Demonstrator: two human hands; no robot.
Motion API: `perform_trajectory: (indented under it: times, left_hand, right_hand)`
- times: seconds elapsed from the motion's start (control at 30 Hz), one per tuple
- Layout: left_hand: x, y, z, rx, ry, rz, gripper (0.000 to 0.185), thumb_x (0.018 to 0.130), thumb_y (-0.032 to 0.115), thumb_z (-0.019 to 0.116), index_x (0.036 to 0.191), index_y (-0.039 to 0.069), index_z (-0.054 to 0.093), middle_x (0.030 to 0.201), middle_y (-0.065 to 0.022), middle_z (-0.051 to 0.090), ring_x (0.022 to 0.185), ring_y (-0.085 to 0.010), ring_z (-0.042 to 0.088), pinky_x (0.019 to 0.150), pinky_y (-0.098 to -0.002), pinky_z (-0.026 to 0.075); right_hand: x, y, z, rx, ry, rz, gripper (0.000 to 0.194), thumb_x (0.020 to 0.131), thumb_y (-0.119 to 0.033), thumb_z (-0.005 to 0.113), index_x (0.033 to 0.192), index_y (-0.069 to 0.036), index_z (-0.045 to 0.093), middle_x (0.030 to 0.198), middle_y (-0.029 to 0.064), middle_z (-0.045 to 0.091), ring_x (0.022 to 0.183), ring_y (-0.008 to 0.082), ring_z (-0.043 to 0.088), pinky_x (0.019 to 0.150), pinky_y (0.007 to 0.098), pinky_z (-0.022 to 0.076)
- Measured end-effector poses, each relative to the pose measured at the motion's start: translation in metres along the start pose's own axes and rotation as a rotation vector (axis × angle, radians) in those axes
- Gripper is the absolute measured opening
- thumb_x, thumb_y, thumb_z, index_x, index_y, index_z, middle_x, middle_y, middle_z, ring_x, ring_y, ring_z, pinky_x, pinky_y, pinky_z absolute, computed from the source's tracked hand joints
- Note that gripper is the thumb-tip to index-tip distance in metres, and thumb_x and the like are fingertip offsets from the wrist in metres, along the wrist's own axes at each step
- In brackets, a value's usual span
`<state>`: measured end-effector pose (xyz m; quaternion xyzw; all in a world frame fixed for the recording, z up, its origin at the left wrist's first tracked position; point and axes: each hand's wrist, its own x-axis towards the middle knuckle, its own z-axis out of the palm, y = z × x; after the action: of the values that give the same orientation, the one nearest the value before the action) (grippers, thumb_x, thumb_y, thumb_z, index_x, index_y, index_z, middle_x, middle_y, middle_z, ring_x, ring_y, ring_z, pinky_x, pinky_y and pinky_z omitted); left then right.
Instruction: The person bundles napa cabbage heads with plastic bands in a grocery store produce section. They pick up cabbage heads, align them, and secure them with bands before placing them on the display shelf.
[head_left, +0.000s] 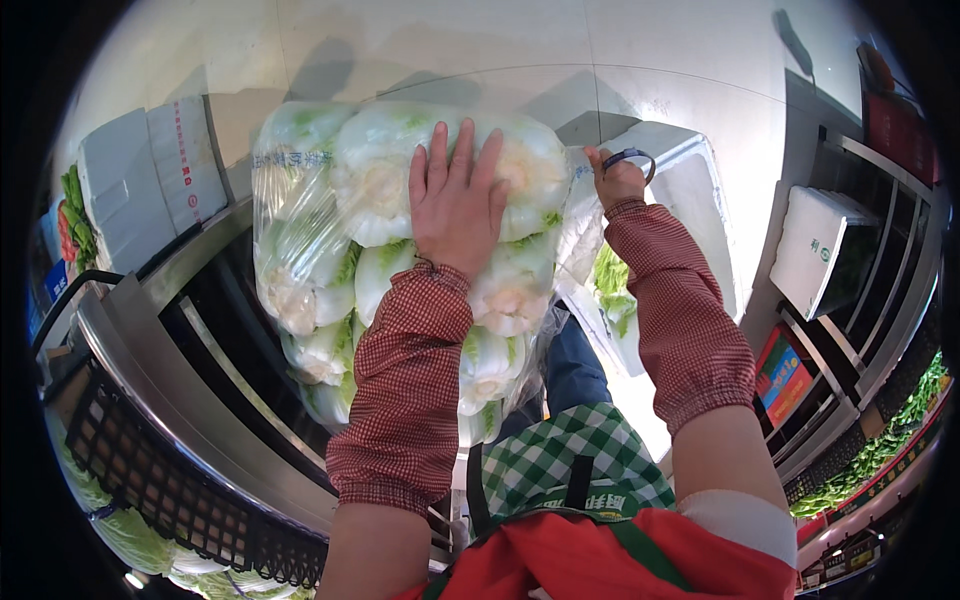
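A large clear plastic bag of napa cabbages (375, 169) stands before me, the cabbages stacked with their pale root ends towards me. My left hand (454, 199) lies flat on the upper cabbages, fingers spread over the plastic. To the right of the bag, my right hand (621, 180) is closed in a fist on a dark blue curved band (634, 154). Its thumb and forefinger are close to the bag's right edge; whether they pinch the plastic I cannot tell. Beyond that hand is a white foam box (679, 172), and leafy greens (613, 281) show below it.
A black plastic crate (172, 472) beside more napa cabbages (135, 532) curves along the lower left. Closed foam boxes (150, 169) stand at the upper left. On the right are a metal rack (892, 225), another foam box (814, 251) and green vegetables (877, 457).
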<state>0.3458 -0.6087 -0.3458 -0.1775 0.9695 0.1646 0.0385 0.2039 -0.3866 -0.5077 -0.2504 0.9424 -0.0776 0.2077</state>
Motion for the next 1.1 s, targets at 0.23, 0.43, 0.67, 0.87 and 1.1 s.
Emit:
perform_trajectory:
  times: [0.23, 0.43, 0.67, 0.87, 1.1]
  left_hand:
    - [-0.018, 0.0, -0.008, -0.221, 0.128, 0.009, 0.068, 0.091, 0.024, 0.062, 0.148, 0.0, 0.031, 0.149, -0.021, 0.039, 0.139, -0.039, 0.032, 0.115, -0.0516, 0.024]
    - [-0.056, 0.031, 0.001, -0.416, 0.147, -0.246, 0.079, 0.087, 0.027, 0.069, 0.146, -0.005, 0.027, 0.145, -0.0243, 0.039, 0.134, -0.0447, 0.036, 0.113, -0.0499, 0.028]
    - [-0.042, -0.022, -0.038, 0.02, 0.343, -0.261, 0.047, 0.084, 0.017, 0.068, 0.127, 0.003, 0.056, 0.125, -0.0174, 0.056, 0.113, -0.0375, 0.051, 0.1, -0.046, 0.04]
    - [-0.005, -0.098, -0.061, 0.217, 0.181, -0.088, 0.022, 0.08, 0.013, 0.064, 0.1, 0.007, 0.057, 0.096, -0.0107, 0.057, 0.095, -0.0288, 0.056, 0.08, -0.04, 0.048]
    - [0.01, -0.122, -0.049, 0.19, 0.091, -0.165, 0.012, 0.088, 0.02, 0.059, 0.088, 0.009, 0.056, 0.074, -0.0092, 0.06, 0.065, -0.0307, 0.063, 0.055, -0.0456, 0.049]
  right_hand:
    - [0.006, -0.014, -0.012, 0.487, 0.046, 0.249, 0.048, 0.101, -0.05, 0.042, 0.11, -0.008, 0.065, 0.08, 0.0188, 0.067, 0.078, 0.0369, 0.067, 0.07, 0.0441, 0.0509]
    - [-0.045, -0.053, -0.114, 0.479, 0.385, -0.147, 0.025, 0.096, -0.005, 0.056, 0.12, -0.004, 0.06, 0.118, 0.0171, 0.06, 0.103, 0.0336, 0.061, 0.086, 0.0396, 0.051]
    - [-0.001, -0.17, -0.125, 0.37, 0.255, -0.586, 0.03, 0.085, -0.012, 0.069, 0.114, -0.006, 0.065, 0.114, 0.0151, 0.062, 0.102, 0.035, 0.061, 0.086, 0.0429, 0.0506]
    - [0.065, -0.201, -0.131, 0.13, -0.226, -0.454, 0.023, 0.085, -0.024, 0.071, 0.099, -0.005, 0.07, 0.1, 0.0132, 0.065, 0.095, 0.0317, 0.062, 0.081, 0.042, 0.0505]
    - [0.054, -0.207, -0.116, 0.049, -0.094, -0.452, 0.018, 0.089, -0.022, 0.065, 0.091, -0.004, 0.069, 0.096, 0.0142, 0.066, 0.089, 0.0333, 0.065, 0.078, 0.0439, 0.0518]
